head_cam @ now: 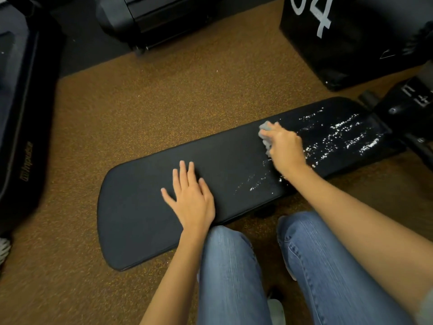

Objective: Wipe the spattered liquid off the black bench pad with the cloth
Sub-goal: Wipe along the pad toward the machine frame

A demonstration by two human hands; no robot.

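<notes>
A long black bench pad [145, 207] lies low across the middle of the view. White spattered liquid [339, 134] covers its right third, and a thinner streak of droplets [255, 184] sits near the pad's front edge. My right hand [284, 148] grips a bunched grey cloth [266, 134] and presses it on the pad at the left edge of the spatter. My left hand [191, 198] rests flat on the dry middle of the pad, fingers spread.
Brown speckled floor [164, 102] surrounds the bench. A black box with a white number [346, 36] stands at the back right, black equipment [154, 17] at the back and another black machine [21, 113] at the left. My knees in jeans [234, 273] are just before the pad.
</notes>
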